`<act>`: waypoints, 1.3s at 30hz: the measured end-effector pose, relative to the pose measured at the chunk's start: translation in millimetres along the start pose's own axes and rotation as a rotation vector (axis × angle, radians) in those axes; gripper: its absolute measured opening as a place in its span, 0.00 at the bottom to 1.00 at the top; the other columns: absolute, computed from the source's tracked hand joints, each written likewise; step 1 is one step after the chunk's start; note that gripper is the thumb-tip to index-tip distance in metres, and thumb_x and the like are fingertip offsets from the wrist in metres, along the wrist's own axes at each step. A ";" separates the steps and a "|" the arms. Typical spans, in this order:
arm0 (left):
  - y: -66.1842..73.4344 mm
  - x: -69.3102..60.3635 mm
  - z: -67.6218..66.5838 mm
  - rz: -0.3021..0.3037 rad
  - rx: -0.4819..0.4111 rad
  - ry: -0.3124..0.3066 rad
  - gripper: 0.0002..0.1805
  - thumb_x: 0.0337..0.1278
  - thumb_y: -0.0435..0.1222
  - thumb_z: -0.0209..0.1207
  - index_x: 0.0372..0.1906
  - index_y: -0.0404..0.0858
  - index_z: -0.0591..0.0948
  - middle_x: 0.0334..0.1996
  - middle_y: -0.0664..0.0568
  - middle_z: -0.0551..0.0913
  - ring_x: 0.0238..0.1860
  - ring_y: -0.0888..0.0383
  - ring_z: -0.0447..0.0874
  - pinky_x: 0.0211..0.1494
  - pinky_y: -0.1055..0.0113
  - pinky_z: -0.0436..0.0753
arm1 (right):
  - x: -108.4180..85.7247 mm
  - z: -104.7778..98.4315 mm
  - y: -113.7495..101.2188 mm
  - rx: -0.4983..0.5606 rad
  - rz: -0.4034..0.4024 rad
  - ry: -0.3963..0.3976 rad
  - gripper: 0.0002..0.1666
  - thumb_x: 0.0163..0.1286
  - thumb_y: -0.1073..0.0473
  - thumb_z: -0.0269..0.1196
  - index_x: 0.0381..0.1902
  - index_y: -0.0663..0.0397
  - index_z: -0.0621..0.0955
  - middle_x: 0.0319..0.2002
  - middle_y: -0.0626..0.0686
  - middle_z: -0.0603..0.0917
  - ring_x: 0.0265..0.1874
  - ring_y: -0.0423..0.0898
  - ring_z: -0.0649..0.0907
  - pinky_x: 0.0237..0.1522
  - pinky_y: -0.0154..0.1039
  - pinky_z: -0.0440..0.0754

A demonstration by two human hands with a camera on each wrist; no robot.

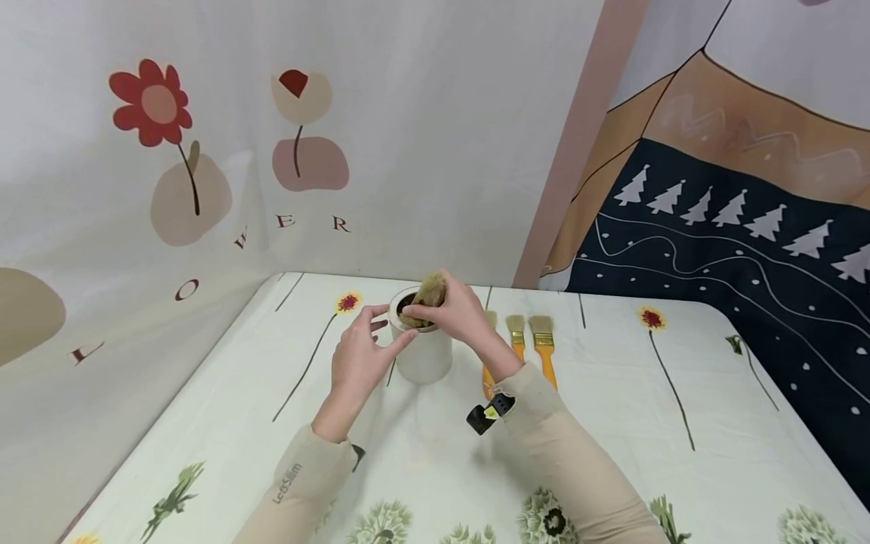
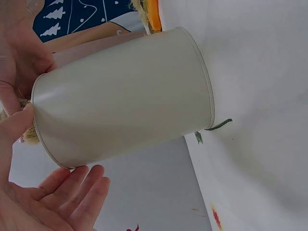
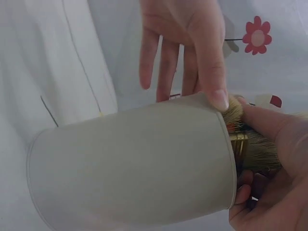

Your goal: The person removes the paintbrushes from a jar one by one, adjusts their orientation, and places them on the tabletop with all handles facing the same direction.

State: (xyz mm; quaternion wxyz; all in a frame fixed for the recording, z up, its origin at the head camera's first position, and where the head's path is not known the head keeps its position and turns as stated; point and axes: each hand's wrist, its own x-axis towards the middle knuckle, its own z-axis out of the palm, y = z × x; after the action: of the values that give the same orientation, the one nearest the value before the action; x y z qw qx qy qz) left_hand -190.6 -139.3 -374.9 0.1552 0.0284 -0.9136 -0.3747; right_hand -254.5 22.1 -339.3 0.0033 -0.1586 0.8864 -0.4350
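Observation:
A pale grey cylindrical cup (image 1: 424, 359) stands upright on the table, its mouth facing up. Bristle heads of paintbrushes (image 1: 431, 291) stick out of it; one gold ferrule (image 3: 239, 150) shows at the rim in the right wrist view, while the handles are hidden inside. My right hand (image 1: 464, 308) pinches a brush by its bristles at the cup's mouth. On the near left side, my left hand (image 1: 360, 355) touches the rim with thumb and fingertips, its fingers (image 2: 91, 197) spread and fairly straight.
To the right of the cup lie paintbrushes with orange handles, a middle one (image 1: 516, 332) and a wider one (image 1: 544, 340), plus another (image 1: 490, 317) partly behind my right forearm. A flower-printed cloth covers the table (image 1: 612, 423). Printed curtains (image 1: 435, 136) hang behind it.

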 end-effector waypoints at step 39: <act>1.7 -0.1 -0.9 -0.029 -0.015 -0.022 0.36 0.55 0.56 0.67 0.64 0.42 0.74 0.62 0.44 0.81 0.60 0.47 0.84 0.50 0.49 0.85 | -4.2 -46.6 3.9 0.377 -0.201 -0.087 0.18 0.70 0.66 0.60 0.57 0.62 0.79 0.46 0.59 0.83 0.41 0.45 0.81 0.50 0.44 0.81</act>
State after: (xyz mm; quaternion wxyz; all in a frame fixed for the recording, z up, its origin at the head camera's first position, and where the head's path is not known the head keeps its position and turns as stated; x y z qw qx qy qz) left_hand -190.2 -138.7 -373.2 0.1397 0.0361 -0.9119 -0.3841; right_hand -258.3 61.5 -313.9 0.0280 -0.2614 0.7680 -0.5840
